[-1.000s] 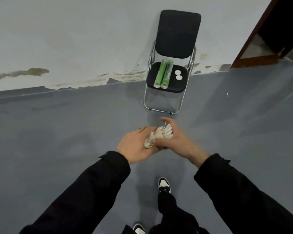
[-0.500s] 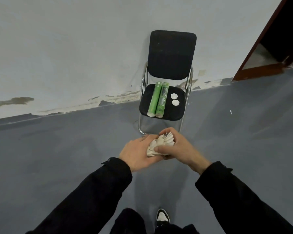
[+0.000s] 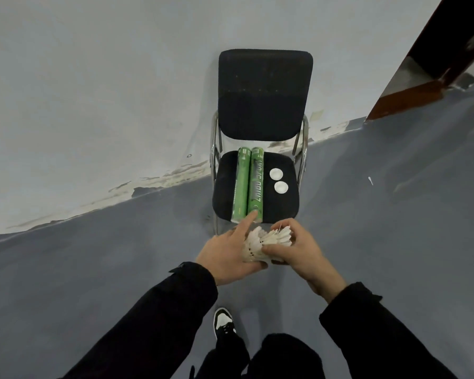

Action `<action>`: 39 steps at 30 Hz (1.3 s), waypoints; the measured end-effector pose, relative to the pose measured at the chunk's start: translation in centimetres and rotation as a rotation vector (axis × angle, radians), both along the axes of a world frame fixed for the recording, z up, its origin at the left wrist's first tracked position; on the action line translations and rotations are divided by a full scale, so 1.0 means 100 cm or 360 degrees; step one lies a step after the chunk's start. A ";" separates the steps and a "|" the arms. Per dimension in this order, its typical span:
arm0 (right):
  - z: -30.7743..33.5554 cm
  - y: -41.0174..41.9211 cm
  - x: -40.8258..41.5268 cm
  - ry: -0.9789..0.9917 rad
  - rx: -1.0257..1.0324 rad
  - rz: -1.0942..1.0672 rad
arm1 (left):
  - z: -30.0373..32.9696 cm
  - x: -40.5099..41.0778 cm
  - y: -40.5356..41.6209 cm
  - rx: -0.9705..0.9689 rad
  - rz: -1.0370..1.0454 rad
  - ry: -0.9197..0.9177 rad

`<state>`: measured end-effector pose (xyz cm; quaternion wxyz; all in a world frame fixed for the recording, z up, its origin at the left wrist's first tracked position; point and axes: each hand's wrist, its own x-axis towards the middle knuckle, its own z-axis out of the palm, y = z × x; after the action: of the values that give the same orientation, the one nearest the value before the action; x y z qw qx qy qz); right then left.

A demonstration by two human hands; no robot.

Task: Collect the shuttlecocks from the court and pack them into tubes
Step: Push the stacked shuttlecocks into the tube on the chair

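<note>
1. A bunch of white feathered shuttlecocks (image 3: 268,243) sits just below the centre of the frame, held between both hands above the grey court floor (image 3: 93,269).
2. The left hand (image 3: 226,258) cups the bunch from the left, its lower fingers curled under the cork ends, while its index finger points straight up toward the near ends of the tubes; whether that fingertip touches a tube cannot be told.
3. The right hand (image 3: 298,251) grips the bunch from the right, thumb pressed across the front of the feathers and fingers wrapped over the top.
4. Directly above the hands stands a black padded folding chair with a chrome frame (image 3: 266,99), backed against the pale wall (image 3: 93,77).
5. Two green cardboard shuttlecock tubes (image 3: 248,184) lie side by side, touching, on the left half of the chair seat, running front to back.
6. Two round white tube caps (image 3: 278,180) lie just right of the tubes on the seat, one just behind the other.
7. A small white scrap (image 3: 370,180) lies on the floor at centre right, well apart from the chair.
8. Black sleeves (image 3: 159,318) reach in from the bottom edge, and a black-and-white shoe (image 3: 223,322) shows at lower centre.
9. A dark brown door frame (image 3: 433,67) fills the upper right corner.
</note>
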<state>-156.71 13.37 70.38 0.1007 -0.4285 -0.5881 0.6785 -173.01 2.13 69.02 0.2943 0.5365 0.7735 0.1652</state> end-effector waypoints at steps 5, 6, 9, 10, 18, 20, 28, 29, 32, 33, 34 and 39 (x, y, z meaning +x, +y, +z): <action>-0.026 0.051 -0.020 0.0032 -0.0095 -0.0372 | -0.032 -0.041 0.055 -0.0084 -0.0005 -0.0011; -0.033 0.061 -0.024 0.0044 -0.0108 -0.0457 | -0.040 -0.047 0.067 -0.0111 0.0030 -0.0022; -0.060 0.091 -0.034 0.0033 -0.0132 -0.0607 | -0.076 -0.062 0.100 -0.0102 0.0176 -0.0048; -0.070 0.099 -0.038 0.0017 -0.0136 -0.0618 | -0.090 -0.065 0.109 -0.0084 0.0235 -0.0037; -0.157 0.131 -0.068 -0.0138 -0.0175 -0.0810 | -0.188 -0.076 0.165 -0.0438 0.0341 0.0179; -0.177 0.134 -0.074 -0.0161 -0.0196 -0.0884 | -0.211 -0.078 0.176 -0.0462 0.0230 0.0322; -0.236 0.147 -0.086 -0.0196 -0.0294 -0.1089 | -0.286 -0.095 0.229 -0.0587 -0.0555 0.0940; -0.240 0.149 -0.086 -0.0192 -0.0299 -0.1100 | -0.291 -0.097 0.234 -0.0608 -0.0672 0.1032; -0.245 0.154 -0.083 -0.0184 -0.0330 -0.1128 | -0.298 -0.101 0.243 -0.0613 -0.0961 0.1248; -0.246 0.156 -0.082 -0.0181 -0.0340 -0.1136 | -0.298 -0.100 0.246 -0.0617 -0.1014 0.1261; -0.246 0.158 -0.081 -0.0179 -0.0349 -0.1146 | -0.299 -0.100 0.249 -0.0620 -0.1047 0.1261; -0.241 0.165 -0.076 -0.0173 -0.0305 -0.1124 | -0.298 -0.098 0.259 -0.0616 -0.1040 0.1226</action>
<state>-164.29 29.92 46.27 0.2566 -0.6479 -0.3422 0.6303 -182.79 28.03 39.20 0.1190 0.7068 0.6345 -0.2892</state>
